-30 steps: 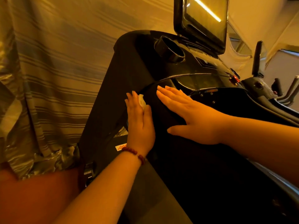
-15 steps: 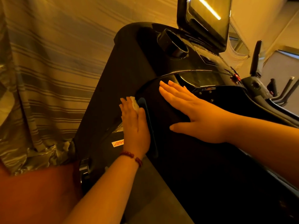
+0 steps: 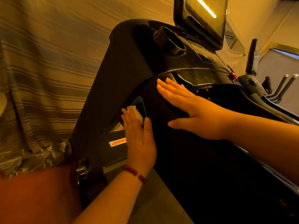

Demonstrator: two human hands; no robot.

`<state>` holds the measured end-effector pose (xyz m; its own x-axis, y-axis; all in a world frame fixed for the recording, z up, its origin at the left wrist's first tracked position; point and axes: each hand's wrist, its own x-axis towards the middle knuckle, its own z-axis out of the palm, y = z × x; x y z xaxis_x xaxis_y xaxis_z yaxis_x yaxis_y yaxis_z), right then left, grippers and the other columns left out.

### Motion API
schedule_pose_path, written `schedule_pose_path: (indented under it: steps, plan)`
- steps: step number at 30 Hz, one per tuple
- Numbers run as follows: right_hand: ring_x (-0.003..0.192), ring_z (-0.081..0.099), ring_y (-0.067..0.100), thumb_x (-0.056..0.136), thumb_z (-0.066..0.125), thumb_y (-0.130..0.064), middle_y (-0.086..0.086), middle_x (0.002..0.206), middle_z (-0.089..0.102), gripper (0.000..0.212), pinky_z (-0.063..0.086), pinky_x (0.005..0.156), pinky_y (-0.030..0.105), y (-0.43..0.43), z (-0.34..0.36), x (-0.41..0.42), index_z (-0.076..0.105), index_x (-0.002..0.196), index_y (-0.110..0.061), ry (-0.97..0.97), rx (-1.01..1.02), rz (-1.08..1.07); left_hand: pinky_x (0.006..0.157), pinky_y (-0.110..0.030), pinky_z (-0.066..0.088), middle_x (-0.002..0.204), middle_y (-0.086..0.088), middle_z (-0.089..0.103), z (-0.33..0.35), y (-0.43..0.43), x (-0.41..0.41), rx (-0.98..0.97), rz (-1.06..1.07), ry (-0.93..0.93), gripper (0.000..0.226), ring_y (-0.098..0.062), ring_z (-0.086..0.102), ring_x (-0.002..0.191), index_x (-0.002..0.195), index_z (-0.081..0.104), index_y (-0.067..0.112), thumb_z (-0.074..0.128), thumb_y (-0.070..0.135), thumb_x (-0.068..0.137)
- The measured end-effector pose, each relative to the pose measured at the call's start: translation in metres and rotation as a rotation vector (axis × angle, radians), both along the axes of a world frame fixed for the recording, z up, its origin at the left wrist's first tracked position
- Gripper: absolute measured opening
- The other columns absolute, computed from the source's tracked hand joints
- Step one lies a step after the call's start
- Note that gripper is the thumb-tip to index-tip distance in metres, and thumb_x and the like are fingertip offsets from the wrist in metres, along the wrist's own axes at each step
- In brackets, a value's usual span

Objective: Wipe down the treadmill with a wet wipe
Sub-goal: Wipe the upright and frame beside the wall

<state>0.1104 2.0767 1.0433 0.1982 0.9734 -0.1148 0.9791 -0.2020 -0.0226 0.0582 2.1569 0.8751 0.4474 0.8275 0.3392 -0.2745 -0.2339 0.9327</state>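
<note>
**A:** Where's the wet wipe [image 3: 135, 113] at this second?

**B:** Pinned under my left hand [image 3: 139, 139]! It's a white wad poking out between forefinger and thumb. I've got it pressed to the side edge of the treadmill [image 3: 123, 70], right on its dark console cover [image 3: 186, 167]. In my view that's just off centre, at 9 o'clock.

**A:** And those left fingers?

**B:** Straight, tight together, laid flat over the wipe and pointing to 12 o'clock. The thumb lies alongside at their 3 o'clock. I'm pressing, not clenching.

**A:** Right hand [image 3: 194, 113]?

**B:** Flat on the curved top of that same cover, at 2 o'clock from my left hand, near it but not touching. The fingers are straight and together, aimed at 10 o'clock, and the thumb is splayed wide toward 9 o'clock. There's nothing in it.

**A:** What's around the wipe?

**B:** A thin blue strip [image 3: 138, 98] curves along the cover's edge, just at its 12 o'clock. At 9 o'clock of my left hand there's a white sticker [image 3: 117, 142] with red lettering I can't read, its right end hidden behind my hand. A red bead bracelet [image 3: 135, 173] sits on my left wrist, at 6 o'clock.

**A:** Farther up?

**B:** A round cup holder [image 3: 171, 41] at 12 o'clock. The tilted screen [image 3: 205, 18] at 1 o'clock is catching a bright streak of light. There's a small red knob [image 3: 233, 75] at 2 o'clock. The striped curtain [image 3: 45, 70] fills 9 through 11 o'clock, with its hem bunched at 8.
</note>
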Motion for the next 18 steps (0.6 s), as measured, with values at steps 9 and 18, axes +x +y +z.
schedule_pose_path:
  steps: [9, 18]
  plan:
    - [0.109, -0.020, -0.039, 0.096, 0.054, -0.016, -0.044, 0.139, -0.012, 0.080, -0.014, 0.088, -0.010, -0.001, 0.000, 0.004, 0.001, 0.148, -0.044, 0.089, 0.033, -0.017, 0.106, -0.024, -0.006, 0.160, 0.007, -0.013, 0.010, 0.028, 0.006, -0.075, 0.035, 0.031, 0.067, -0.006, -0.016, 0.143, 0.151, 0.000, 0.030, 0.017, 0.056, 0.091]
    - [0.103, -0.019, -0.042, 0.096, 0.054, -0.014, -0.047, 0.132, -0.011, 0.079, -0.012, 0.083, -0.012, -0.002, 0.001, 0.005, 0.003, 0.147, -0.045, 0.106, 0.044, -0.021, 0.109, -0.023, -0.006, 0.158, 0.014, -0.010, 0.008, -0.002, -0.006, -0.034, -0.013, 0.014, 0.050, 0.007, -0.016, 0.133, 0.136, 0.001, 0.049, 0.012, 0.054, 0.088]
